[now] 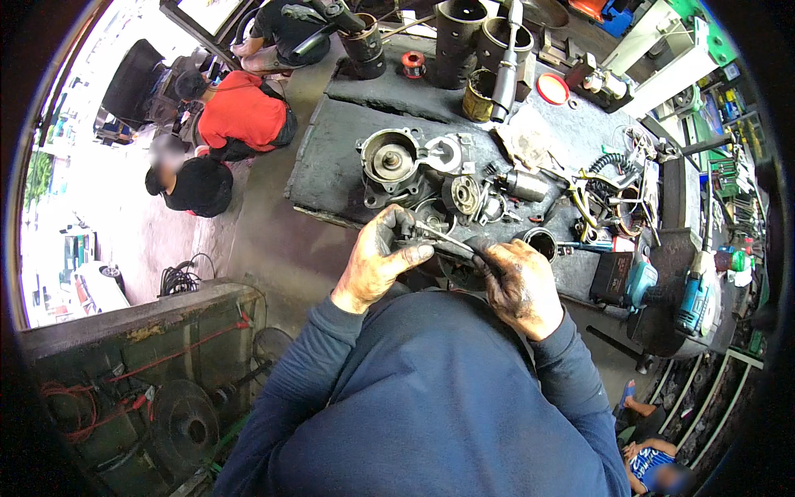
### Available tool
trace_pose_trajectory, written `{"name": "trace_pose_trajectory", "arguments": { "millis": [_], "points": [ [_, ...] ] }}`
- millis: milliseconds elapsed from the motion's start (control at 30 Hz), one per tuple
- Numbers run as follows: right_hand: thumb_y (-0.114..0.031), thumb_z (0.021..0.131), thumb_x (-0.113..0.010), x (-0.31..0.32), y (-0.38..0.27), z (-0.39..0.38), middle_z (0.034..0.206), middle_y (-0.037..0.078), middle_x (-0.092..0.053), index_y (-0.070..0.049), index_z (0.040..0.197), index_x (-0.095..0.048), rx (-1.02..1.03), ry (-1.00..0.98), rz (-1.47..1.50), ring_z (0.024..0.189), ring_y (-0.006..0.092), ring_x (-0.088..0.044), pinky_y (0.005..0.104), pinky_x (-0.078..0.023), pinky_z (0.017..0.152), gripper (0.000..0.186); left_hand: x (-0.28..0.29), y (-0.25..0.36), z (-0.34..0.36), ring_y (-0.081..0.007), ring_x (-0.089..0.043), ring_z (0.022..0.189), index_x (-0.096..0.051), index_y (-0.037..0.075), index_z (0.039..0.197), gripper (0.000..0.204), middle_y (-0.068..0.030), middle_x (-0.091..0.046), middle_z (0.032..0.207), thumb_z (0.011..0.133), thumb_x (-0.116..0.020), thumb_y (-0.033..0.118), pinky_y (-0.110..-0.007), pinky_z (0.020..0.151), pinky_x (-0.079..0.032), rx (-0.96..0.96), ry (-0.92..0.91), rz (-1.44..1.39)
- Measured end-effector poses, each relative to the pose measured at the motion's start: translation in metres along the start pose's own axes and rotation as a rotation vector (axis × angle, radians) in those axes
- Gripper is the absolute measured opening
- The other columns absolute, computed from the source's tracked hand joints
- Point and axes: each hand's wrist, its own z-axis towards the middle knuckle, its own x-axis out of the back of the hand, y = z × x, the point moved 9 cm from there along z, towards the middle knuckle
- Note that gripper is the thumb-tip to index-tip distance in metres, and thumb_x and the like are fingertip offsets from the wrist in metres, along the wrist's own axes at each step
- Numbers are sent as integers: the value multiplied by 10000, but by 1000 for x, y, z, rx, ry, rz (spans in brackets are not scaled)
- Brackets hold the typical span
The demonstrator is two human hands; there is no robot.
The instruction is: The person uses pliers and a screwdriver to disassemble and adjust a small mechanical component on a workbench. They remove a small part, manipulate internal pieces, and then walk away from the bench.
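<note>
In front of my chest, both hands are closed at the ends of a slim silvery metal rod [447, 237]. My left hand [371, 258] pinches near its left end, its thumb pointing toward the rod. Blackened with grease, my right hand [523, 283] grips the other end, where a darker part is mostly hidden by the fingers. Just beyond them on the bench lies an open metal gear housing [389, 159] with a round cavity and central shaft. Beside it sit a round metal end piece [461, 195] and a dark metal cylinder [525, 185].
The dark workbench [331, 157] also bears a cordless drill [639, 280], a black coiled cable [613, 164], a red ring-shaped lid [553, 89] and tall metal cylinders [458, 41]. A metal bin [132, 319] stands at my left. Several people are nearby, including one in a red shirt [240, 112].
</note>
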Motion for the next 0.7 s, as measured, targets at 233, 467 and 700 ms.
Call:
{"name": "trace_pose_trajectory", "arguments": {
  "millis": [233,467,700],
  "points": [
    [-200,949,-704,12,-4,1,855,148,-668,-37,1047,-735,2,56,-82,826,354,-657,459,-514,738,192,-13,5,-2,-100,-588,971,-559,80,1080,499,6,-611,1040,775,-951,131,-274,881,-532,13,-1,32],
    [-405,942,-724,11,-12,9,714,137,-657,-57,741,-678,-47,134,-221,712,343,-664,445,-517,673,404,-18,7,-2,-110,-637,875,-548,69,1081,484,-31,-657,979,791,-935,92,-279,770,-569,-79,1,397],
    [-401,939,-724,1,-9,10,685,146,-642,-67,725,-657,-37,189,-166,691,348,-666,449,-506,636,402,-17,-1,-3,-114,-640,879,-578,56,1095,408,-41,-671,1010,838,-893,96,-283,753,-557,55,-5,117]
  ]
}}
